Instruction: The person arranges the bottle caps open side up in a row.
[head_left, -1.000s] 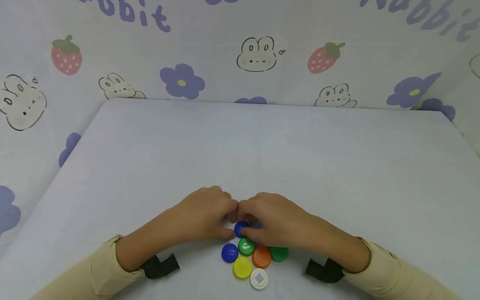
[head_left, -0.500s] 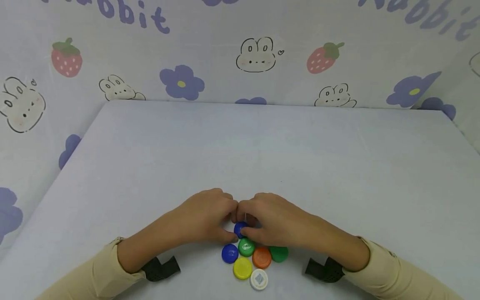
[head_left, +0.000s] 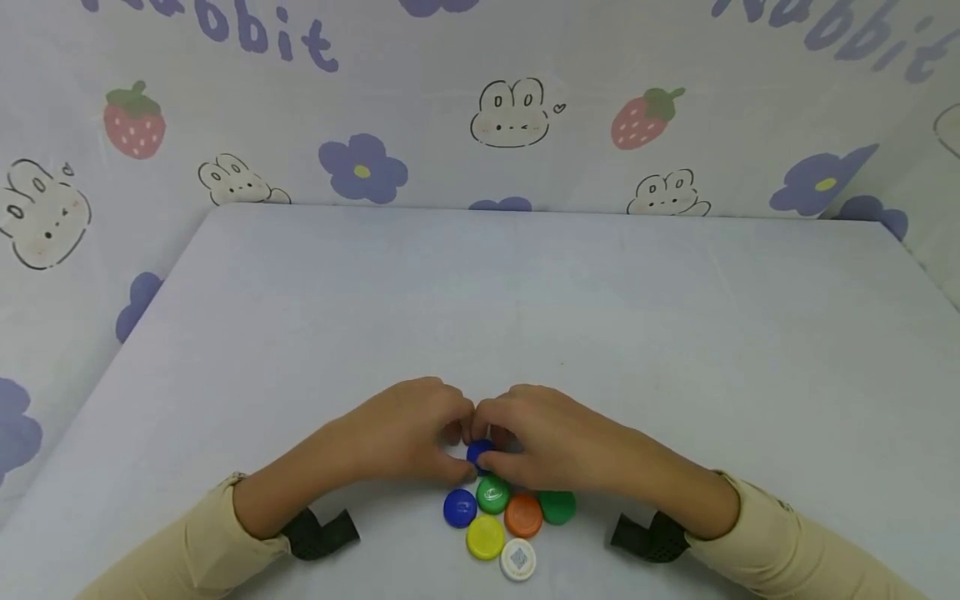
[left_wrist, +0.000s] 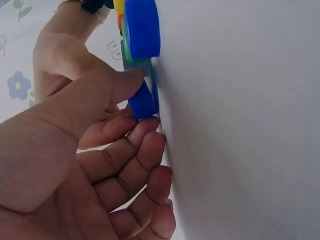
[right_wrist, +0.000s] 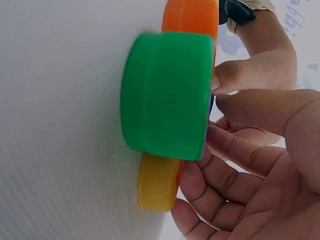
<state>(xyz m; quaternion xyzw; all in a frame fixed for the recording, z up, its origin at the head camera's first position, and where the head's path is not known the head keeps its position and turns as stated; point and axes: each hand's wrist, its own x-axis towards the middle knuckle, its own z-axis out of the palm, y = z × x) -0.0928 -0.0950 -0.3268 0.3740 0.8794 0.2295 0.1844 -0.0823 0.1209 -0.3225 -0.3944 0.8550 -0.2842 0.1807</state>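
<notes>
Both hands meet over a blue bottle cap [head_left: 478, 454] at the far end of a small group of caps. My right hand [head_left: 555, 442] pinches it, thumb over its near side and index finger curled behind it. My left hand [head_left: 408, 429] has its thumb and index finger at the cap's left edge. In the left wrist view this blue cap [left_wrist: 143, 104] sits tilted between the left thumb and fingertips. A green cap [head_left: 492, 494] lies right below the thumbs. In the right wrist view, a larger green cap [right_wrist: 167, 95] hides part of the right fingers' work.
Nearer the person lie another blue cap [head_left: 460, 507], a yellow cap [head_left: 485, 537], an orange cap [head_left: 523, 515] and a white cap [head_left: 518, 559]. A yellow-orange cap [right_wrist: 157, 182] beside the right fingers is hidden in the head view. The white table [head_left: 525, 292] stretches behind.
The left thumb has moved in slightly to the right, against the blue cap. The cap has shifted a little away from the person; the other caps stay put.
</notes>
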